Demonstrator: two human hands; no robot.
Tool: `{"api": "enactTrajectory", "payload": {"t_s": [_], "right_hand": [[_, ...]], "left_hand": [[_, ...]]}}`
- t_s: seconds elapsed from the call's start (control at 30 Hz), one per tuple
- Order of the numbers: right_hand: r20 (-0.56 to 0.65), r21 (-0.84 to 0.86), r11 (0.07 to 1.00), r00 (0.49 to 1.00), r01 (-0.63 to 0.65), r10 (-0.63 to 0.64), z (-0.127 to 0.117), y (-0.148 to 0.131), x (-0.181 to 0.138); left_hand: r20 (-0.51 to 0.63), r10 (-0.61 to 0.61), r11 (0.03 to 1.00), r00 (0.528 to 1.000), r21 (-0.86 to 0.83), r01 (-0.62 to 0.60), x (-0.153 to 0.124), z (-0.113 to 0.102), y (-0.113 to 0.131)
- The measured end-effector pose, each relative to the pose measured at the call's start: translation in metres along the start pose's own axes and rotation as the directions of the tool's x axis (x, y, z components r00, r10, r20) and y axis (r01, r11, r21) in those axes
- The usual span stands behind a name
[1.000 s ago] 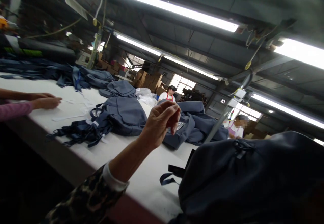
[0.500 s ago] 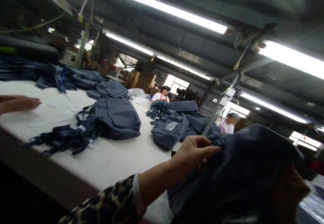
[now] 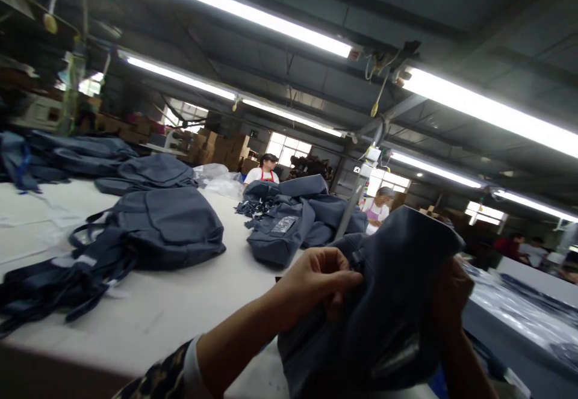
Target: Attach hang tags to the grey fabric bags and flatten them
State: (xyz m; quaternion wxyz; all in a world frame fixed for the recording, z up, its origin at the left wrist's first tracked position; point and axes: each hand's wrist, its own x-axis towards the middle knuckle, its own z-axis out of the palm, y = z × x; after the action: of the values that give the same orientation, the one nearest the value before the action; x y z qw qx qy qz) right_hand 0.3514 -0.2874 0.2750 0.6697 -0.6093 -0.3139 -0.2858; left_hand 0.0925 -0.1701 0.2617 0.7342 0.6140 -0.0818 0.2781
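Observation:
A dark blue backpack (image 3: 397, 290) is held up in front of me, tilted, at the lower right of the head view. My left hand (image 3: 318, 281) pinches a small dark part at its near left edge, thumb against fingers; the exact part is too dark to make out. On the bag's far right side, my right hand (image 3: 453, 293) grips the material, its fingers partly in shadow and partly hidden behind the bag. A shiny patch shows low on the bag. Another blue backpack (image 3: 176, 227) lies on the white table (image 3: 180, 315), with dark straps (image 3: 90, 272) bunched beside it.
More blue bags (image 3: 282, 230) are piled across the table near a metal post (image 3: 350, 206). Clear plastic (image 3: 219, 179) lies behind them. Two co-workers stand beyond the table. On the right, plastic-covered goods (image 3: 528, 309) rest on another surface.
My view has turned right, so the table's things shift left and another person's hand at the left edge has gone out of view. Both my hands keep hold of the backpack.

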Motion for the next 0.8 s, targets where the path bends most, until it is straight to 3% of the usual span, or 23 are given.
{"api": "enactTrajectory", "payload": {"t_s": [0.2,0.57,0.8], "right_hand": [[0.027,0.027,0.999,0.999,0.023,-0.023,0.002,0.000,0.001],[0.051,0.010,0.999,0.998,0.039,-0.039,0.002,0.003,0.001],[0.071,-0.028,0.998,0.996,0.064,-0.062,-0.008,0.004,0.008]], "left_hand": [[-0.166,0.116,0.959,0.979,0.277,-0.067,-0.009,0.002,0.005],[-0.020,0.115,0.844,0.993,0.530,-0.087,-0.004,-0.007,0.004],[0.030,0.144,0.750,0.989,0.649,-0.129,-0.004,-0.026,0.046]]}}
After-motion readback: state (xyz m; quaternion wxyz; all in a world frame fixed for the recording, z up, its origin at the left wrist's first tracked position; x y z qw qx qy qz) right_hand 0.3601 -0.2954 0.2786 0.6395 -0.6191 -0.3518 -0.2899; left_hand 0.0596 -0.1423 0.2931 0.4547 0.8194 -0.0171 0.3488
